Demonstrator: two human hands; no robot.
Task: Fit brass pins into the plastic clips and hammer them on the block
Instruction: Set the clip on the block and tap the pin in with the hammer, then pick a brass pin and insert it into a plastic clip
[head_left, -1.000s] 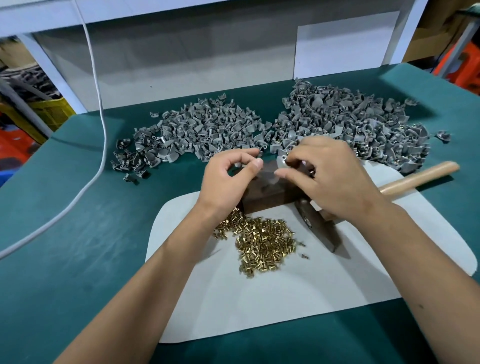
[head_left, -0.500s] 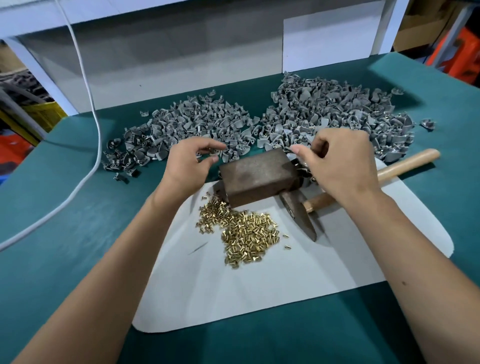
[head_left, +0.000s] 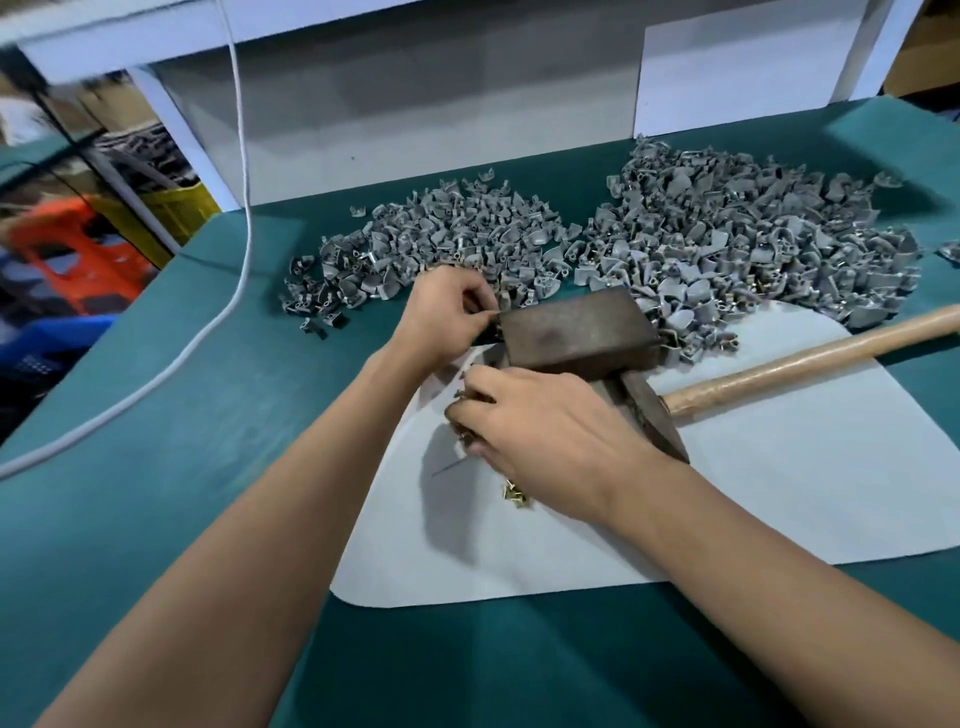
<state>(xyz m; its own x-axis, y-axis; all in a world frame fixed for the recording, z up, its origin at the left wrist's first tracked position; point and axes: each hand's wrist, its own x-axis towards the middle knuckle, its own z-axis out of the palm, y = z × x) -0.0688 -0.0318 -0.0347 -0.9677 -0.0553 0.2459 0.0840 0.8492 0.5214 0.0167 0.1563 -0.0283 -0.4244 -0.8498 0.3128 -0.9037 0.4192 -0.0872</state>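
Two hands at the block (head_left: 576, 332), clips heaped behind it.
My left hand (head_left: 447, 314) sits at the block's left corner, fingers curled together; what they pinch I cannot tell. My right hand (head_left: 540, 436) covers the brass pins (head_left: 515, 493) on the white mat (head_left: 779, 493), fingers bent down among them. The hammer (head_left: 779, 364) lies right of the block, grey plastic clips (head_left: 727, 244) beyond.

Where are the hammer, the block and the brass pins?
hammer (head_left: 810, 361): head view, on its wooden handle.
block (head_left: 576, 332): head view, on its top face.
brass pins (head_left: 516, 498): head view, on the few showing below the hand.
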